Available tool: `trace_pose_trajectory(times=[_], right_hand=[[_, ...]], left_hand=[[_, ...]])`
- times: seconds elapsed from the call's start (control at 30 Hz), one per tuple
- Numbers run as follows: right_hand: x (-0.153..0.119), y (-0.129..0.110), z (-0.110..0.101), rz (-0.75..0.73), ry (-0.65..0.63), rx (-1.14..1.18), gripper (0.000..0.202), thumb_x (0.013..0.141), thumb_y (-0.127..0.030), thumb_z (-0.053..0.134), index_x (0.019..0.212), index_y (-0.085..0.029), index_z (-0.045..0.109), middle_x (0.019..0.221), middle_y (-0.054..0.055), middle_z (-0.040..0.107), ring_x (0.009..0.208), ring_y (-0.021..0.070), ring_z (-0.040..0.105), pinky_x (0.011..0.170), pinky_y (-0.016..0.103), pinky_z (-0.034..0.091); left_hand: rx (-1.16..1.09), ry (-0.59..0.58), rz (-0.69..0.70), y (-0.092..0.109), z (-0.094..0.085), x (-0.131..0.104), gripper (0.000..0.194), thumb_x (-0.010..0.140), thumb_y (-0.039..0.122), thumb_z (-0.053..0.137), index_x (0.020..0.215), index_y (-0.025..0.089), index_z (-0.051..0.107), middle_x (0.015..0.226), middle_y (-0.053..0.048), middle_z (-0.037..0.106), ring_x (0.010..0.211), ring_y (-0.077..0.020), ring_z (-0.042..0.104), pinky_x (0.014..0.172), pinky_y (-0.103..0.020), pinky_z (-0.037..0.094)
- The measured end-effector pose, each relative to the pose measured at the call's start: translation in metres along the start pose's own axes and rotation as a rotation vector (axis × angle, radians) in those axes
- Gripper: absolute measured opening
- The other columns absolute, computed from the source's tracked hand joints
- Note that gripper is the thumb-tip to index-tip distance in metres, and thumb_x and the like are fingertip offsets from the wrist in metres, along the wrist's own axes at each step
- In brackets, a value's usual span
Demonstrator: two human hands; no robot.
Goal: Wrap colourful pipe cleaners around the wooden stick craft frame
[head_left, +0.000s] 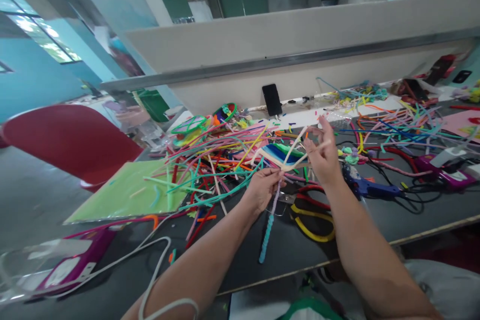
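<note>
My left hand (264, 187) pinches a pipe-cleaner piece where several cream strands meet. From that pinch a fuzzy stem (267, 237), lilac above and blue below, hangs toward the table edge. Cream pipe cleaners (294, 146) fan upward out of it in a V. A curved band of blue, white and green pipe cleaners (279, 154) shows right behind; I cannot tell whether it is joined on. My right hand (324, 155) is raised to the right, its fingers bent around one cream strand. Just below the hands lie scissors (313, 195) with red and yellow handles, partly hidden.
Loose coloured pipe cleaners (202, 160) pile up behind and left, with more (397, 127) at right. A blue glue gun (375, 187) and cables lie beside my right forearm. A green sheet (123, 192), a white cord (165, 255), a phone (272, 100) and a red chair (71, 140) surround the work.
</note>
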State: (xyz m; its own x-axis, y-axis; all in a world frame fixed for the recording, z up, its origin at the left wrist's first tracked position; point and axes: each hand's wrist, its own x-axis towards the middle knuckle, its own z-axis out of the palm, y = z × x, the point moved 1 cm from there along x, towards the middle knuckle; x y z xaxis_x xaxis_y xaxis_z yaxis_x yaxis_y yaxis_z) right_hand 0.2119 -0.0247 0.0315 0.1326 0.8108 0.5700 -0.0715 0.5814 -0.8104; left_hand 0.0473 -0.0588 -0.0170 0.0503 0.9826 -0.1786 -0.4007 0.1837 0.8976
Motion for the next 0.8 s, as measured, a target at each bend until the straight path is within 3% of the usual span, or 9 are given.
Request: trace_pose_trajectory(times=[0.13, 0.23, 0.37, 0.5, 0.8], right_hand=[[-0.002, 0.004, 0.001, -0.128, -0.077, -0.292, 0.078, 0.078, -0.038, 0.064, 0.144, -0.029, 0.024, 0.128, 0.012, 0.048, 0.070, 0.0143, 0.052, 0.062, 0.032, 0.045], [-0.004, 0.006, 0.004, -0.206, -0.247, -0.611, 0.078, 0.068, -0.041, 0.072, 0.136, -0.022, 0.039, 0.121, 0.013, 0.053, 0.093, 0.0249, 0.054, 0.079, 0.041, 0.042], [-0.007, 0.010, 0.012, -0.213, -0.375, -0.923, 0.030, 0.069, -0.034, 0.072, 0.097, -0.023, 0.066, 0.104, 0.008, 0.063, 0.103, 0.0296, 0.051, 0.086, 0.044, 0.032], [-0.010, 0.014, 0.019, -0.256, -0.384, -0.949, 0.003, 0.075, -0.025, 0.068, 0.076, -0.024, 0.070, 0.090, 0.004, 0.067, 0.096, 0.0242, 0.052, 0.087, 0.040, 0.027], [-0.014, 0.016, 0.025, -0.297, -0.364, -0.921, 0.009, 0.077, -0.028, 0.064, 0.071, -0.023, 0.068, 0.085, 0.003, 0.067, 0.095, 0.0226, 0.053, 0.085, 0.039, 0.023]], left_hand=[[-0.073, 0.053, 0.050, 0.002, -0.004, 0.005, 0.030, 0.054, 0.025, 0.084, 0.072, 0.011, 0.065, 0.060, 0.002, 0.060, 0.050, -0.0068, 0.057, 0.059, -0.022, 0.051], [-0.134, 0.057, 0.102, 0.002, -0.008, 0.009, 0.028, 0.057, 0.025, 0.083, 0.072, 0.011, 0.065, 0.060, 0.002, 0.061, 0.052, -0.0064, 0.057, 0.061, -0.021, 0.051], [-0.171, 0.022, 0.150, 0.002, -0.010, 0.010, 0.023, 0.061, 0.024, 0.081, 0.071, 0.010, 0.066, 0.059, 0.002, 0.060, 0.054, -0.0062, 0.056, 0.064, -0.021, 0.050], [-0.116, 0.004, 0.130, 0.004, -0.006, 0.003, 0.025, 0.061, 0.026, 0.081, 0.075, 0.010, 0.067, 0.064, 0.000, 0.063, 0.056, -0.0080, 0.059, 0.061, -0.022, 0.050], [-0.093, -0.041, 0.141, 0.006, 0.000, -0.003, 0.027, 0.064, 0.031, 0.078, 0.078, 0.011, 0.065, 0.068, -0.001, 0.064, 0.049, -0.0089, 0.056, 0.052, -0.025, 0.048]])
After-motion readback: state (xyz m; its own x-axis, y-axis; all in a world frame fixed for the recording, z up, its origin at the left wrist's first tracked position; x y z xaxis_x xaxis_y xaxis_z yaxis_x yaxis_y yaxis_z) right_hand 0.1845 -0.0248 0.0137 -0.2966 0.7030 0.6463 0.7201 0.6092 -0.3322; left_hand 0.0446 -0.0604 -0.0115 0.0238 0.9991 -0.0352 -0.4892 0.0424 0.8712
